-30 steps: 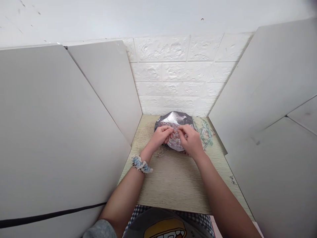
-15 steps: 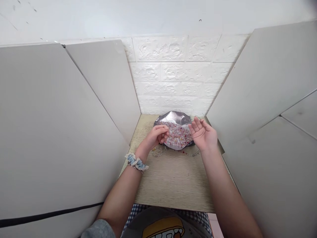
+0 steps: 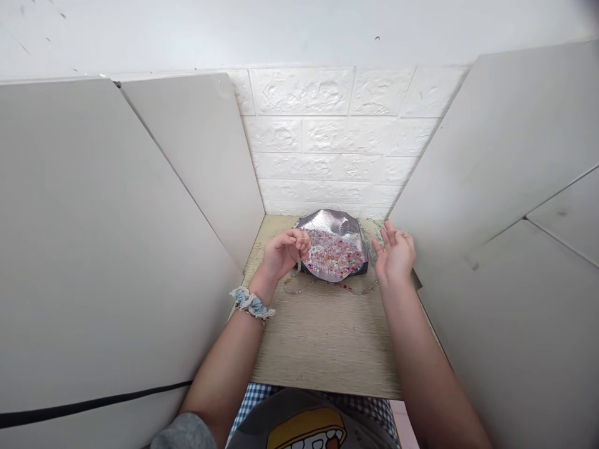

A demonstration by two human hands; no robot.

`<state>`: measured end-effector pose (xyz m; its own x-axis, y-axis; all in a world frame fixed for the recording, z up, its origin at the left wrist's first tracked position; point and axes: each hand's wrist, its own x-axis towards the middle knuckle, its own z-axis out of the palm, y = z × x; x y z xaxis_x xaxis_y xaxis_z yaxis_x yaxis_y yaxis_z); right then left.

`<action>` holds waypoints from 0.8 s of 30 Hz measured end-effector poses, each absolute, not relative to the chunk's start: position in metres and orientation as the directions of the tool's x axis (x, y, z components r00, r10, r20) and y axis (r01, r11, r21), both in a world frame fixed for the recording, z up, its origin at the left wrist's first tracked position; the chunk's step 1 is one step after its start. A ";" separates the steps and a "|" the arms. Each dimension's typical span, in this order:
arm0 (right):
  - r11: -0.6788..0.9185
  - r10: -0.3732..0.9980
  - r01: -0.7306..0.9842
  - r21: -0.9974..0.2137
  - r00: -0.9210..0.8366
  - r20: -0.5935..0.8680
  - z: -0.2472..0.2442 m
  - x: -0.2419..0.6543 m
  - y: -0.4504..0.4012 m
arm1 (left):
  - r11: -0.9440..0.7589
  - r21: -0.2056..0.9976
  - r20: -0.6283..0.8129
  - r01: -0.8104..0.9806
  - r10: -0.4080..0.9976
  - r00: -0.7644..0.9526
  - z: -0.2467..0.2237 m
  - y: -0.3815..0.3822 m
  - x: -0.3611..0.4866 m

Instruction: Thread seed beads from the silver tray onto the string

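A silvery bag with many small pink, red and white beads showing on its front lies at the back of the wooden table. Over its left edge, my left hand is pinched on a thin, clear thread that runs toward the right. My right hand is raised at the bag's right side, palm up, with its fingers spread and nothing visible in them. A strand of beads curves along the tabletop in front of the bag, and its left end passes below my left hand.
The pale wooden table meets a white brick-patterned wall behind. Tall grey-white panels stand close on the left and right. Greenish strands lie by the bag's right side.
My hands have moved apart, the left one to the left and the right one to the right. More of the bag's front and the thread now show between them.
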<state>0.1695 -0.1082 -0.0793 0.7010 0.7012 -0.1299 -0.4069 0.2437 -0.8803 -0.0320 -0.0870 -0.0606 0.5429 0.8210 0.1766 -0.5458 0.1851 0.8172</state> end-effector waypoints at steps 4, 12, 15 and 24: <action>0.239 0.728 -0.404 -0.883 0.677 -0.112 -0.082 0.166 -0.107 | 0.154 0.832 0.201 -0.533 0.812 0.548 -0.062 -0.086 -0.032; 0.244 0.736 -0.362 -0.900 0.673 -0.072 -0.083 0.161 -0.106 | 0.092 0.846 0.241 -0.525 0.812 0.531 -0.066 -0.084 -0.032; 0.251 0.779 -0.352 -0.902 0.626 -0.028 -0.079 0.157 -0.106 | 0.053 0.866 0.256 -0.497 0.806 0.533 -0.067 -0.082 -0.032; 0.286 0.869 0.171 -0.943 0.369 0.330 -0.081 0.135 -0.116 | -0.369 0.862 0.308 0.348 0.926 0.218 -0.066 -0.081 -0.033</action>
